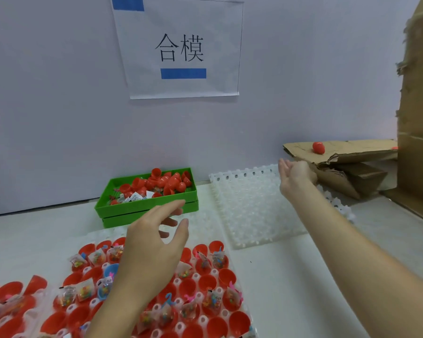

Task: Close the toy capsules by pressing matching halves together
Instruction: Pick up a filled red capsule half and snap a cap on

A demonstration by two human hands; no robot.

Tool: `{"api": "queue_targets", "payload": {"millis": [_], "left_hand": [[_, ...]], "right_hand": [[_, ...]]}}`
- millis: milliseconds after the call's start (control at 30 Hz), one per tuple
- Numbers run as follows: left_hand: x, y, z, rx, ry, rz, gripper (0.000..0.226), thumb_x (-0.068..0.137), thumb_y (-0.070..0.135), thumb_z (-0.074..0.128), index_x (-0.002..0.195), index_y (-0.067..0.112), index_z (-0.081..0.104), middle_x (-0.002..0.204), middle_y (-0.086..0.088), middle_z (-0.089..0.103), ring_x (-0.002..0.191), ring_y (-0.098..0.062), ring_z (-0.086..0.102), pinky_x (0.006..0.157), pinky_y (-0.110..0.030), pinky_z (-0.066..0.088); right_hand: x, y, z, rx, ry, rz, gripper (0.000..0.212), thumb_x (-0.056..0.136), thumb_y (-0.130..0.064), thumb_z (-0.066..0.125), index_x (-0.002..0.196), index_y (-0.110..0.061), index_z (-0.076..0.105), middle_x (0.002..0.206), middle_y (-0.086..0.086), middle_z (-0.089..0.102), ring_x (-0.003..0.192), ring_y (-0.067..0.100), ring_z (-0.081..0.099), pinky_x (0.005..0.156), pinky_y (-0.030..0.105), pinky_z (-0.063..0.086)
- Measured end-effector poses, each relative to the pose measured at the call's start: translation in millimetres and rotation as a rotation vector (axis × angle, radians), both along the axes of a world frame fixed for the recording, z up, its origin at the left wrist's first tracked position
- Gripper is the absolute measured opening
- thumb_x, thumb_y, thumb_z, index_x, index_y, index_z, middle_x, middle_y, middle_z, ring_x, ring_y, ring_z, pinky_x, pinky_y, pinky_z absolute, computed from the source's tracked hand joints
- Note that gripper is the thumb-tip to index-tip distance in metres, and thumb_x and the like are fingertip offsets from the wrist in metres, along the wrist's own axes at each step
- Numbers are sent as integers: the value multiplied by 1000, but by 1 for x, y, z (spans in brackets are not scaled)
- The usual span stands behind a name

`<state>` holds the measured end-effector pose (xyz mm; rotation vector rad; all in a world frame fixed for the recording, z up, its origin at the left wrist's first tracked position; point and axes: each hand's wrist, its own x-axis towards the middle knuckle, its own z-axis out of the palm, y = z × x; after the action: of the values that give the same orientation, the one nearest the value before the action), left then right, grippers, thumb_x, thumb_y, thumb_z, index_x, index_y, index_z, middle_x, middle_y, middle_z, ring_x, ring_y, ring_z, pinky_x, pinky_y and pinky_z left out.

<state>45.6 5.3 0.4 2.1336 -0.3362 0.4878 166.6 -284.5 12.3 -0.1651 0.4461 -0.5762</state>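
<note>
Many open red capsule halves (206, 280) stand in a white holder tray (248, 311) at the bottom of the view; several hold small toy bags. A green tray (142, 208) behind them holds loose red capsule halves (166, 181). My left hand (154, 242) hovers over the holder tray, fingers spread and empty, pointing toward the green tray. My right hand (296, 176) is stretched far right with open, empty fingers, just short of a cardboard flap (357, 148). One closed red capsule (318, 147) is on that flap.
An empty white holder tray (254, 211) lies at centre right under my right forearm. A torn cardboard box (418, 118) rises at the right edge. A paper sign (181, 48) hangs on the wall. Bare white table (303, 289) lies to the right of the capsules.
</note>
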Motion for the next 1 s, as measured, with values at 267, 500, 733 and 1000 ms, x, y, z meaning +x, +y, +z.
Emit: {"api": "queue_targets", "payload": {"millis": [267, 500, 733, 1000], "left_hand": [[8, 42, 11, -37, 39, 183, 16, 92, 13, 65, 102, 23, 73, 87, 19, 66, 73, 8, 63, 59, -2, 46], [22, 73, 3, 183, 197, 290, 12, 91, 13, 64, 97, 20, 71, 86, 9, 65, 75, 1, 58, 57, -8, 37], [55, 54, -9, 513, 337, 248, 29, 91, 38, 63, 102, 11, 62, 102, -7, 62, 93, -21, 58, 84, -37, 52], [75, 37, -4, 885, 433, 250, 40, 85, 43, 63, 64, 16, 44, 120, -13, 55, 129, -33, 38, 93, -45, 45]], "right_hand": [[-44, 34, -57, -886, 285, 172, 26, 92, 7, 49, 100, -7, 70, 84, 9, 74, 69, 14, 71, 61, 21, 55], [-68, 65, -68, -1381, 142, 79, 45, 86, 12, 40, 84, -19, 72, 75, 5, 71, 59, 8, 64, 56, 16, 53], [-76, 84, -72, -1557, 122, 102, 42, 87, 13, 40, 91, -14, 72, 78, 5, 71, 61, 5, 63, 59, 13, 52], [-80, 84, -77, -1582, 109, 109, 42, 87, 14, 41, 90, -13, 73, 78, 6, 71, 61, 6, 63, 60, 13, 52]]}}
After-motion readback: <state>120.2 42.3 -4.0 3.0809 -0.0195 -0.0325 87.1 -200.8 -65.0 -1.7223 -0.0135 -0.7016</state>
